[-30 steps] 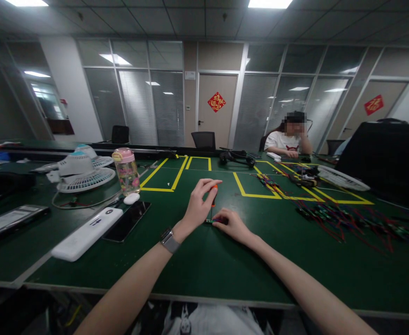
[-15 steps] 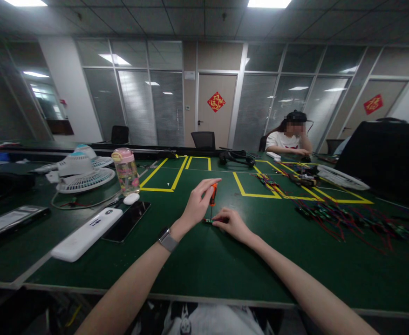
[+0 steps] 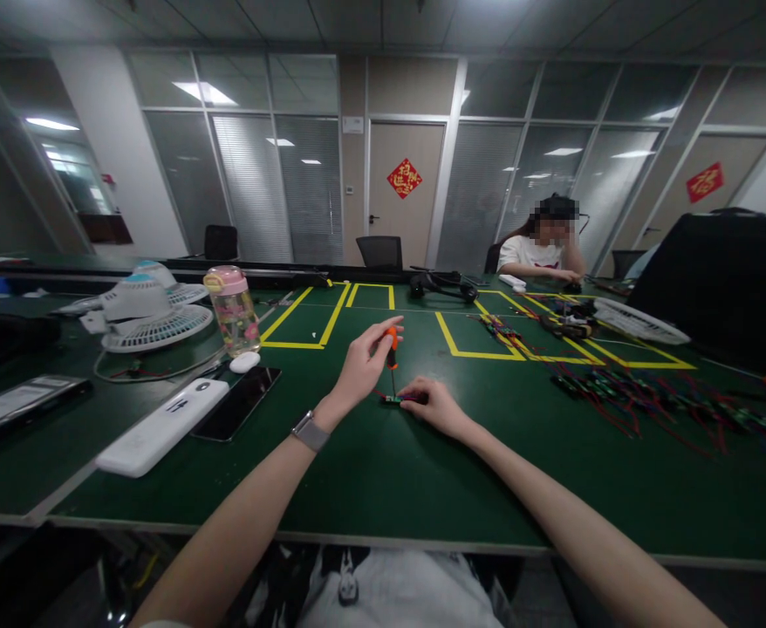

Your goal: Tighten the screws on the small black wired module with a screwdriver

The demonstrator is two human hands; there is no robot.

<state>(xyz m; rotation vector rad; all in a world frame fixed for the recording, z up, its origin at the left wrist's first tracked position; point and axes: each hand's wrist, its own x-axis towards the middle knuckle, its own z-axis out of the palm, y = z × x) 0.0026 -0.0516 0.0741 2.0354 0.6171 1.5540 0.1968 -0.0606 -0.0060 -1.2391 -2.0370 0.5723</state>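
A screwdriver (image 3: 393, 353) with an orange and black handle stands nearly upright, its tip down on a small green circuit board (image 3: 393, 399). My left hand (image 3: 365, 359) grips the handle near its top between thumb and fingers, with a watch on that wrist. Low on the green table (image 3: 409, 488), my right hand (image 3: 436, 406) pinches the right end of the board. A bit of red wire shows at the board's left end. The fingertips of my right hand partly cover the board.
To the left lie a white power bank (image 3: 164, 427), a black phone (image 3: 239, 403), a pink-lidded bottle (image 3: 234, 312) and white fans (image 3: 153, 318). Several wired circuit boards (image 3: 671, 401) are heaped at right. A person (image 3: 543, 244) sits across the table, beyond a black headset (image 3: 444, 288).
My left hand and the screwdriver handle have shifted slightly left, and the fingers have turned around the handle. My right hand stays at the board. The whole view has moved a little.
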